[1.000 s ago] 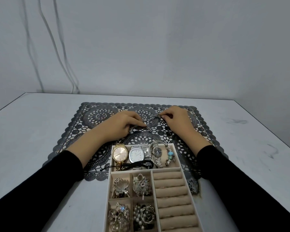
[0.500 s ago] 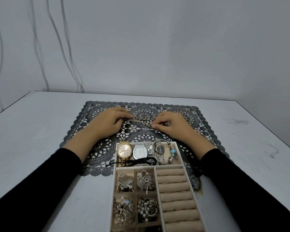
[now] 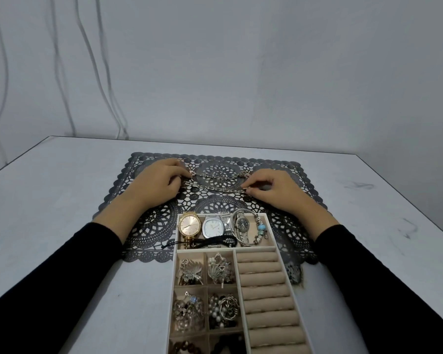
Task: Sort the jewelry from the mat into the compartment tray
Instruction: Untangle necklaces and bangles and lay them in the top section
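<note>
On the far half of the black lace mat [image 3: 149, 226], a silver link chain [image 3: 223, 189] lies stretched left to right in two strands; whether they are one piece I cannot tell. The left hand [image 3: 159, 186] pinches the left ends with curled fingers, and the right hand [image 3: 274, 191] pinches the near strand's right end. Just near of them, the compartment tray [image 3: 228, 250] holds a gold watch [image 3: 189, 225] and other jewelry on the grey table [image 3: 62, 200].
</note>
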`<state>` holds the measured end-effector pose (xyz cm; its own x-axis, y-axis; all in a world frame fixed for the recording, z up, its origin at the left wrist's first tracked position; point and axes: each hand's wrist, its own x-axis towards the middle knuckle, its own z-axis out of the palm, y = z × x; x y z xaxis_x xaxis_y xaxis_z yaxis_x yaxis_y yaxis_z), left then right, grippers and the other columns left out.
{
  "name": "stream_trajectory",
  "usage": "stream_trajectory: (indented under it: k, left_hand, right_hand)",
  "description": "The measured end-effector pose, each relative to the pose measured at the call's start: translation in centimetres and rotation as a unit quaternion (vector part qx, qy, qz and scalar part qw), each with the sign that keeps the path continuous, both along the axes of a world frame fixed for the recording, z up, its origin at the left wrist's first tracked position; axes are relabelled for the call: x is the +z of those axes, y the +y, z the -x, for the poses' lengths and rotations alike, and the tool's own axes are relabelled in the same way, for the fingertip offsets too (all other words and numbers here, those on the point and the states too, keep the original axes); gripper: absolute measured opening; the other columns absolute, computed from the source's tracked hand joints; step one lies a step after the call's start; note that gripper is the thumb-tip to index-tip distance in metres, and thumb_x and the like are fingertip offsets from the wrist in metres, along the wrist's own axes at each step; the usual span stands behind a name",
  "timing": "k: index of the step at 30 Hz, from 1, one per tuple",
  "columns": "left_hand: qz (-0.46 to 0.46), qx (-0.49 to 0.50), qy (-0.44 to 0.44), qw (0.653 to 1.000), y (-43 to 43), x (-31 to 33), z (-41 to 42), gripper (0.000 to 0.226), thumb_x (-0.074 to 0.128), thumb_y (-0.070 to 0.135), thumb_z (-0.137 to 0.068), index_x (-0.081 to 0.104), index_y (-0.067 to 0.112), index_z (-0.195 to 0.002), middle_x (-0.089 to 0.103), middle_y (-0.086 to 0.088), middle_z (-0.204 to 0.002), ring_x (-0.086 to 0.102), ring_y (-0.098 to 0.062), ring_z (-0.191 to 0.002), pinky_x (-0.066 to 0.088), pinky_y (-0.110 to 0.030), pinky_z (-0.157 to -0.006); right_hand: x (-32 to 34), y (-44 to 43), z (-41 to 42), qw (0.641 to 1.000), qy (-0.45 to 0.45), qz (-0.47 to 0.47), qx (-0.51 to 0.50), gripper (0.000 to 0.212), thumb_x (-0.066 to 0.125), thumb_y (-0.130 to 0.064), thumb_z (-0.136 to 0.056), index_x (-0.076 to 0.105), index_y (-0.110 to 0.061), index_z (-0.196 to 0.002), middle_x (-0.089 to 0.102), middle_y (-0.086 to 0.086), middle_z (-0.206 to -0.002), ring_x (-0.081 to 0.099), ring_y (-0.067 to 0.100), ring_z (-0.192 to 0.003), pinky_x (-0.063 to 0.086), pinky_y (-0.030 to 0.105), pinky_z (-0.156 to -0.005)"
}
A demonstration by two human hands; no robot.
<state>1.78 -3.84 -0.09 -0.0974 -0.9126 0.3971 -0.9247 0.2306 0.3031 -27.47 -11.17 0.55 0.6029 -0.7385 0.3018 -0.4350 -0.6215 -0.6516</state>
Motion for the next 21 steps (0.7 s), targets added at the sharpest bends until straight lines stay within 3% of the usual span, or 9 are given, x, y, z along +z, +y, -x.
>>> stream_trajectory:
  k: [3, 6, 11, 15, 18, 21]
  left_hand:
    - [0.003, -0.005, 0.027, 1.000, 0.3, 0.1, -0.6, 0.038, 0.045, 0.007, -0.091, 0.069, 0.022, -0.116, 0.061, 0.004, -0.123, 0.048, 0.012, -0.072, 0.036, -0.015, -0.067]
    - [-0.005, -0.024, 0.013, 1.000, 0.6, 0.3, -0.8, 0.042, 0.043, 0.009, -0.090, 0.068, 0.024, -0.120, 0.060, 0.003, -0.127, 0.049, -0.001, -0.094, 0.043, -0.027, -0.084]
    - [0.020, 0.004, -0.012, 1.000, 0.7, 0.5, -1.1, 0.033, 0.049, 0.002, -0.089, 0.073, 0.017, -0.106, 0.066, 0.002, -0.118, 0.048, -0.003, -0.091, 0.035, -0.020, -0.080]
    - [0.010, -0.019, 0.004, 1.000, 1.0, 0.7, -0.9, 0.037, 0.050, 0.000, -0.087, 0.071, 0.020, -0.111, 0.063, 0.008, -0.112, 0.050, 0.016, -0.072, 0.031, -0.003, -0.061]
    - [0.005, -0.027, 0.005, 1.000, 1.0, 0.7, -1.0, 0.037, 0.051, 0.000, -0.087, 0.073, 0.020, -0.110, 0.064, 0.008, -0.114, 0.050, 0.019, -0.074, 0.031, -0.005, -0.057]
    - [0.008, -0.001, 0.012, 1.000, 1.1, 0.6, -1.8, 0.031, 0.053, 0.003, -0.086, 0.075, 0.020, -0.098, 0.066, 0.008, -0.109, 0.057, 0.001, -0.067, 0.043, -0.019, -0.063]
  right_hand:
    - [0.0, 0.2, 0.5, 1.000, -0.007, -0.005, -0.021, 0.013, 0.070, -0.018, -0.086, 0.074, -0.024, -0.096, 0.069, -0.011, -0.096, 0.063, 0.003, -0.093, 0.050, 0.016, -0.082]
    - [-0.2, 0.2, 0.4, 1.000, 0.007, -0.002, -0.017, 0.011, 0.075, -0.026, -0.081, 0.075, -0.025, -0.092, 0.069, -0.009, -0.094, 0.063, 0.005, -0.092, 0.051, 0.019, -0.082]
    - [-0.2, -0.7, 1.0, 0.998, 0.035, 0.023, -0.044, 0.008, 0.072, -0.015, -0.083, 0.074, -0.022, -0.086, 0.066, -0.011, -0.090, 0.060, 0.002, -0.088, 0.042, 0.017, -0.078]
    - [-0.2, -1.3, 2.2, 0.996, 0.038, 0.031, -0.080, 0.013, 0.070, -0.015, -0.085, 0.074, -0.022, -0.095, 0.068, -0.007, -0.099, 0.059, 0.006, -0.094, 0.040, 0.006, -0.078]
    - [-0.2, -1.5, 2.4, 0.993, 0.037, 0.033, -0.107, 0.018, 0.071, -0.019, -0.085, 0.072, -0.023, -0.102, 0.067, -0.004, -0.101, 0.058, 0.010, -0.094, 0.037, 0.006, -0.076]
    - [-0.1, -1.6, 2.1, 0.990, 0.054, 0.039, -0.124, 0.013, 0.071, -0.020, -0.085, 0.073, -0.021, -0.098, 0.066, -0.001, -0.099, 0.056, 0.013, -0.094, 0.037, 0.014, -0.074]
